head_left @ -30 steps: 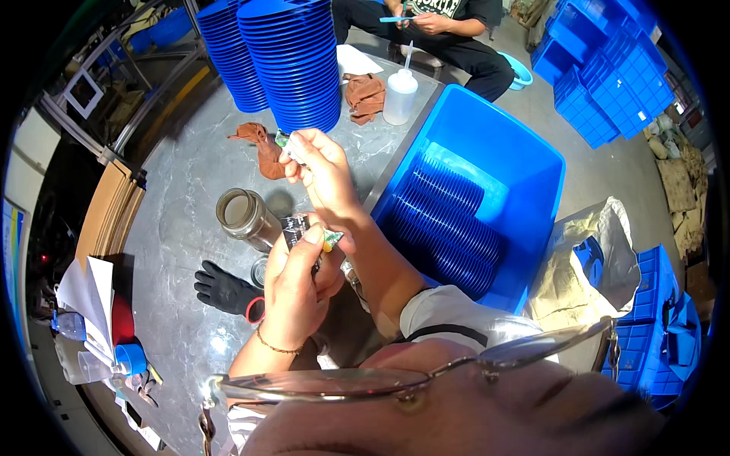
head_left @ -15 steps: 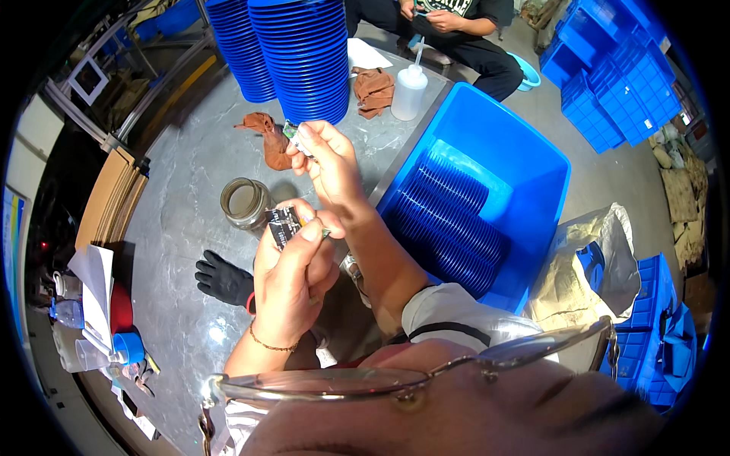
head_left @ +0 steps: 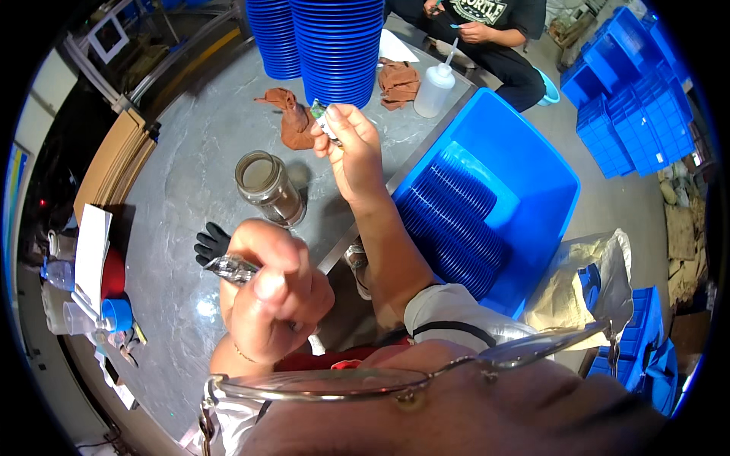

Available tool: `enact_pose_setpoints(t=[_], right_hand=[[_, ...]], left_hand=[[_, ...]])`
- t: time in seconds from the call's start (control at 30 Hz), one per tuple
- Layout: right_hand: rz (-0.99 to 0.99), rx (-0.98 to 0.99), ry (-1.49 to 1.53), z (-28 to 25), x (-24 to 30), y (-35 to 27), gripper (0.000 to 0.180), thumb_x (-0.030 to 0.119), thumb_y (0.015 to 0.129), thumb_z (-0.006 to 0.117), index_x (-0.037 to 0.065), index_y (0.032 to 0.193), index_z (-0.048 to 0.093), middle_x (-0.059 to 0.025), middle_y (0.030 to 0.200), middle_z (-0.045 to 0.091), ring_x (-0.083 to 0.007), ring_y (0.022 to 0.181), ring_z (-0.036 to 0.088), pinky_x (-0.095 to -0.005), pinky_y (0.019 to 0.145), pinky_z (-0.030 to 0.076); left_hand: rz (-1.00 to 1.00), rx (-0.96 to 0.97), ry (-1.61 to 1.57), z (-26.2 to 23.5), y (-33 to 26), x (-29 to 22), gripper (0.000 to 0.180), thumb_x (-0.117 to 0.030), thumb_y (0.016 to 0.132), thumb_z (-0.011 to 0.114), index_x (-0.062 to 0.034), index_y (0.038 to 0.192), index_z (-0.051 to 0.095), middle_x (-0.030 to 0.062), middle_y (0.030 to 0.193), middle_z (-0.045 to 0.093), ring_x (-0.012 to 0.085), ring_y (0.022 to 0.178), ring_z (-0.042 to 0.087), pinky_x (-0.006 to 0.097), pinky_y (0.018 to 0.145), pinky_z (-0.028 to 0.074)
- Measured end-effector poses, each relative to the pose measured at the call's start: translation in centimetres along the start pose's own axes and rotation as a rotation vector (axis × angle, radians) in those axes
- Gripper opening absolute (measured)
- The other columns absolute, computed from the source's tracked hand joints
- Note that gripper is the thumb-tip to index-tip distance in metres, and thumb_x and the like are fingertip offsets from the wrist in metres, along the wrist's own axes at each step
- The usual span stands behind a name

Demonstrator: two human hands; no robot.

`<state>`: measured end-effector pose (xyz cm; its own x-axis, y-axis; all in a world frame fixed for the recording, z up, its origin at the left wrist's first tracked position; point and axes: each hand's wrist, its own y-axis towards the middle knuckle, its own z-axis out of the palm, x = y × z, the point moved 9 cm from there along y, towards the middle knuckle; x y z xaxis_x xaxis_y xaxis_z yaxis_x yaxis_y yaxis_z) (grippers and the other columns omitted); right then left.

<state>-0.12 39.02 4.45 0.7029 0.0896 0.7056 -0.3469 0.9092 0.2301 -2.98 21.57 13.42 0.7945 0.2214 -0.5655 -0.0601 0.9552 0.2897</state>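
My left hand (head_left: 275, 300) is raised close to the camera, its fingers closed on a crumpled silvery-black wrapper (head_left: 234, 268) that sticks out past the thumb side. Farther off, above the table, my right hand (head_left: 356, 152) pinches a small green-and-white packet (head_left: 327, 125) between thumb and fingers. An open glass jar (head_left: 270, 186) stands on the table between the two hands. Behind my left hand lies a black glove (head_left: 213, 243), partly covered. A brown cloth (head_left: 295, 125) lies just beyond my right fingertips.
Tall stacks of blue ringed pieces (head_left: 338, 53) stand at the far table edge, near a second brown cloth (head_left: 399, 83) and a white squeeze bottle (head_left: 435, 91). A blue bin (head_left: 525, 175) on the right holds dark blue discs (head_left: 456, 220). Another person (head_left: 498, 34) sits beyond.
My left hand has come nearer and lower, turning so the wrapper points left and looks more crumpled. My right hand keeps its pinch on the packet, slightly farther from the left hand.
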Motion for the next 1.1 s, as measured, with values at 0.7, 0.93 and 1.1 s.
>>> enact_pose_setpoints(t=[0.7, 0.93, 1.1], right_hand=[[0.041, -0.017, -0.018, -0.1, -0.9, -0.1, 0.016, 0.016, 0.091, 0.051, 0.001, 0.093, 0.053, -0.0084, 0.076, 0.059, -0.0111, 0.059, 0.051, -0.0240, 0.056, 0.042], [0.047, 0.003, 0.005, 0.2, -1.4, -0.1, 0.017, 0.017, 0.090, 0.053, 0.000, 0.094, 0.053, -0.0095, 0.076, 0.059, -0.0116, 0.060, 0.052, -0.0244, 0.056, 0.043], [0.059, -0.033, -0.002, 0.0, -1.2, -0.1, 0.018, 0.017, 0.090, 0.054, 0.000, 0.093, 0.054, -0.0106, 0.076, 0.060, -0.0119, 0.060, 0.052, -0.0240, 0.057, 0.043]], left_hand=[[0.324, 0.577, -0.097, 5.1, -0.9, -4.7, 0.034, -0.028, 0.092, 0.052, -0.0052, 0.068, 0.048, 0.0031, 0.051, 0.042, 0.0066, 0.032, 0.029, 0.023, 0.030, 0.018], [0.338, 0.620, -0.129, 4.7, -1.7, -5.1, 0.035, -0.032, 0.082, 0.066, -0.0010, 0.070, 0.056, 0.0057, 0.050, 0.047, 0.0120, 0.035, 0.036, 0.027, 0.031, 0.022], [0.363, 0.189, 0.045, -1.0, 0.5, -6.0, 0.026, -0.037, 0.086, 0.060, -0.0132, 0.083, 0.050, -0.0039, 0.058, 0.038, 0.0040, 0.041, 0.028, 0.020, 0.035, 0.019]])
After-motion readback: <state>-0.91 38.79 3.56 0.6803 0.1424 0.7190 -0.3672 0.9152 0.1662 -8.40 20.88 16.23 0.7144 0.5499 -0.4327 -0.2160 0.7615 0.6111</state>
